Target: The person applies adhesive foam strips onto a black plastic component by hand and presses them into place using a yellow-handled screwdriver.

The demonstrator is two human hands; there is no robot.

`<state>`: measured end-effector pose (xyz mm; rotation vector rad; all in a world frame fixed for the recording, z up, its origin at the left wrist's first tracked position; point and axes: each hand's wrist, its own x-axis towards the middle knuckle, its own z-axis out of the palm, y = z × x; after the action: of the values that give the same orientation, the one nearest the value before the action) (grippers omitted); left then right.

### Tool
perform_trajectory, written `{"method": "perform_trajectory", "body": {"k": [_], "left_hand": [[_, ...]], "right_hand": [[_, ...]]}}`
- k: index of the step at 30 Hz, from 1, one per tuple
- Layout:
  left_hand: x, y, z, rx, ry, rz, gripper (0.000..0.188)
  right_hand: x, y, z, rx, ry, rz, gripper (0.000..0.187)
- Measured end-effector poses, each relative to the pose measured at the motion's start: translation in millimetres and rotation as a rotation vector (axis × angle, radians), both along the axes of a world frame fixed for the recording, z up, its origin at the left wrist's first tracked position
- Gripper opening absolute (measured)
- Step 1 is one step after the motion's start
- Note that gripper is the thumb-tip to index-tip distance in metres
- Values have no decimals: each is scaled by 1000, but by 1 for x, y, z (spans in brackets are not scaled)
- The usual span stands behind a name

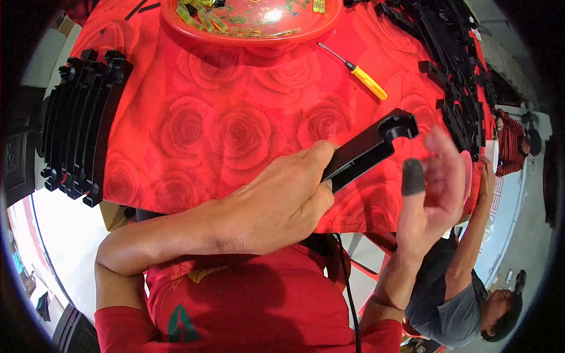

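Note:
My left hand (282, 197) grips a black plastic channel-shaped part (368, 150) by its lower end, holding it tilted above the table. A rounded, hooked cutout shows at the part's upper right end. Just right of that end is my right hand (432, 188), raised with nothing in it and its fingers apart, slightly blurred. A dark cover sits on its thumb tip. Beyond the part, a screwdriver (368, 81) with a yellow handle lies on the red rose-patterned tablecloth (235, 129).
Similar black parts stand in a row (82, 126) along the left edge. More lie in a loose pile (453, 76) at the right. A red tray (253, 38) at the far side holds yellow translucent pieces (203, 17). A co-worker (459, 294) in grey reaches in from the right.

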<state>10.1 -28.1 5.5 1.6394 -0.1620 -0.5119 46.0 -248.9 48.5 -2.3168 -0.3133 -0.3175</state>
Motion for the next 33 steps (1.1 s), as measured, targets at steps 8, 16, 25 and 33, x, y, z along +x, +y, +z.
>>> {"method": "perform_trajectory", "body": {"k": [8,16,25,33], "left_hand": [[-6,-13,-10,-17,-102,80,36],[-10,-20,-27,30,-249,183,33],[-8,-22,-35,-64,-359,198,29],[-8,-23,-33,-59,-384,201,27]], "right_hand": [[-7,18,14,-477,-35,350,34],[0,23,13,-451,45,418,32],[-6,22,7,-306,140,392,39],[0,19,5,-218,257,355,25]]}}
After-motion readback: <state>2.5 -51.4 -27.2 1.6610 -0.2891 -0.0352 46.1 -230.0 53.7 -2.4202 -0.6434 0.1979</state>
